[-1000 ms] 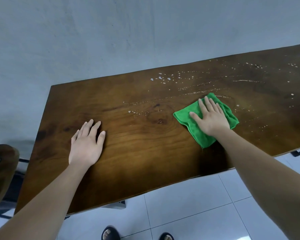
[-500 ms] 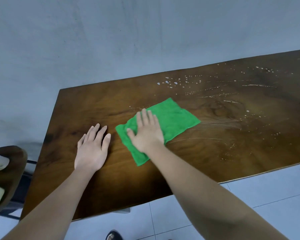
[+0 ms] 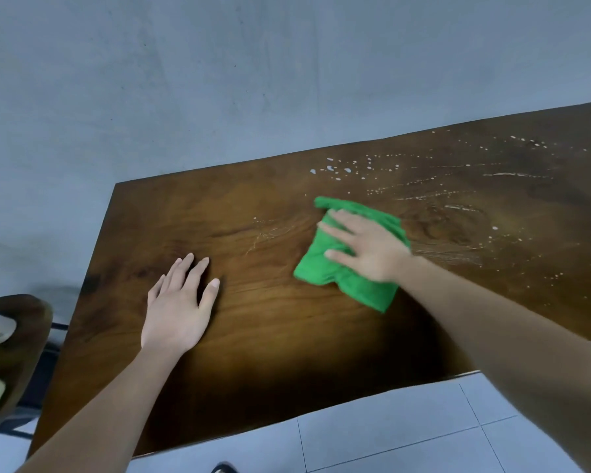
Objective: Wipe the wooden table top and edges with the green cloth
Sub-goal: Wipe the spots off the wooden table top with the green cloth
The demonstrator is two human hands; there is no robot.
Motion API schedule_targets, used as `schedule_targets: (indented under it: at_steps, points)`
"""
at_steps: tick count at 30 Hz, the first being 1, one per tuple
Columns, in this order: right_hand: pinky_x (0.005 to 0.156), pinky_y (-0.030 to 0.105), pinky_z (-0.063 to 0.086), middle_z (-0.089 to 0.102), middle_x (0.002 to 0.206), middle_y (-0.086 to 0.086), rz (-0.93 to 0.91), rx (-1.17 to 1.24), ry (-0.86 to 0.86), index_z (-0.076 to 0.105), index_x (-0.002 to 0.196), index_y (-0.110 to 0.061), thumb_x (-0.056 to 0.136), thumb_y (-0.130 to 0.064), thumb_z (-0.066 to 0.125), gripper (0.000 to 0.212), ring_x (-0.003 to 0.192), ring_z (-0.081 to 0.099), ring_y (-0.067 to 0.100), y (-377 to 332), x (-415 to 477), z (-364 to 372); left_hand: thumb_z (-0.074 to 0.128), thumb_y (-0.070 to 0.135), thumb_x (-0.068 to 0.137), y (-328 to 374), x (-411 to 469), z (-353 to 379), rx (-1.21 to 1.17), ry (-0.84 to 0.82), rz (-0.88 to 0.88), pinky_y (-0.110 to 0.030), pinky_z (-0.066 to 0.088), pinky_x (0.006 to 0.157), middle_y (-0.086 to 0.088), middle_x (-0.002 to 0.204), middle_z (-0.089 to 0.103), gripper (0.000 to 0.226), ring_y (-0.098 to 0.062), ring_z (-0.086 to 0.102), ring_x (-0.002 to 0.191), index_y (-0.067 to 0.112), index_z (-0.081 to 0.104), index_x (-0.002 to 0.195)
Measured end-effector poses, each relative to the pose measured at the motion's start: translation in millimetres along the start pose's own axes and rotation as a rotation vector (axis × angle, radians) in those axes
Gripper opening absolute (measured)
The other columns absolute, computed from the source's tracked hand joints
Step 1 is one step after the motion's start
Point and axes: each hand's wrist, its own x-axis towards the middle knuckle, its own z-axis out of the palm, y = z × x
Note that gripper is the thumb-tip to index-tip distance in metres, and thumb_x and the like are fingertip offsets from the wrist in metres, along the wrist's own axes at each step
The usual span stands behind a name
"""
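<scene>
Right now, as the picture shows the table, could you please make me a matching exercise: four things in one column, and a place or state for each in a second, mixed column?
Column A
1. left hand
2. right hand
3. green cloth
4. white droplets

Column B
a. scattered on the far side of the wooden table
b. lies flat on bare wood, holds nothing
c. presses on the cloth
d. bunched under a hand

Pairs: 1-b; 2-c; 3-d; 4-a

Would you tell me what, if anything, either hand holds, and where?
Nothing is gripped: the right hand presses flat on the middle of the green cloth; the left hand lies flat on the table.
</scene>
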Motion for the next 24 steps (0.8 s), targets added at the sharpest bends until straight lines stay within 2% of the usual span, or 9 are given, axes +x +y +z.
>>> schedule_targets:
  at_steps: [5,7,9,12,15,20,24]
  points:
    - [0.136,0.052,-0.013,-0.012,0.185,0.005,0.614,0.039,0.059,0.005,0.174,-0.052,0.092,-0.097,-0.004,0.094,0.171,-0.013,0.029,94.1,-17.4,-8.6,0.001,0.083,0.102,1.6,0.6,-0.8,0.013,-0.004,-0.001,-0.047,0.009,0.138,0.009,0.184,0.017,0.089,-0.015,0.008,0.171,0.038,0.027,0.174]
    - [0.133,0.059,-0.016,-0.01,0.185,0.01,0.753,0.058,0.039,0.002,0.174,-0.052,0.09,-0.098,-0.004,0.096,0.17,-0.012,0.037,98.9,-14.6,-7.8,-0.001,0.084,0.1,1.0,1.4,-0.3,0.012,0.002,-0.002,-0.047,0.009,0.138,0.009,0.184,0.017,0.091,-0.015,0.009,0.171,0.039,0.027,0.174]
    - [0.133,0.066,-0.011,-0.009,0.185,0.01,0.785,0.087,0.02,-0.002,0.174,-0.049,0.089,-0.098,-0.005,0.098,0.17,-0.011,0.042,87.9,-5.7,-7.4,-0.001,0.085,0.1,-0.2,2.0,0.5,0.013,0.004,-0.002,-0.048,0.01,0.138,0.009,0.184,0.017,0.092,-0.016,0.01,0.171,0.039,0.027,0.174]
    - [0.134,0.066,-0.003,-0.009,0.185,0.01,0.702,0.082,0.031,-0.004,0.176,-0.042,0.09,-0.095,-0.007,0.101,0.17,-0.007,0.042,53.1,15.7,-5.7,-0.001,0.085,0.101,-0.2,2.3,1.5,0.015,0.015,-0.004,-0.049,0.011,0.138,0.008,0.184,0.018,0.091,-0.016,0.011,0.171,0.038,0.028,0.174]
    - [0.134,0.065,0.0,-0.011,0.185,0.01,0.559,0.057,0.024,-0.005,0.176,-0.039,0.09,-0.093,-0.011,0.102,0.17,-0.007,0.041,-5.7,46.6,-0.1,-0.002,0.085,0.101,-0.7,2.8,2.8,0.026,0.018,-0.003,-0.048,0.011,0.137,0.009,0.184,0.018,0.091,-0.016,0.011,0.171,0.039,0.028,0.174]
    - [0.132,0.067,-0.01,-0.019,0.181,0.012,0.319,0.031,0.003,-0.012,0.174,-0.039,0.089,-0.092,-0.017,0.1,0.168,-0.015,0.045,-122.0,87.3,15.0,0.002,0.084,0.103,-3.7,1.8,4.8,0.012,0.029,0.003,-0.045,0.011,0.136,0.01,0.183,0.021,0.088,-0.014,0.012,0.171,0.038,0.029,0.173]
    - [0.131,0.067,-0.013,-0.018,0.182,0.009,0.13,0.014,-0.036,-0.009,0.175,-0.041,0.094,-0.09,-0.008,0.095,0.168,-0.018,0.042,-188.1,100.4,24.7,0.006,0.082,0.106,-3.9,0.7,6.7,-0.011,0.041,-0.011,-0.041,0.009,0.136,0.01,0.183,0.023,0.088,-0.009,0.012,0.17,0.031,0.026,0.175]
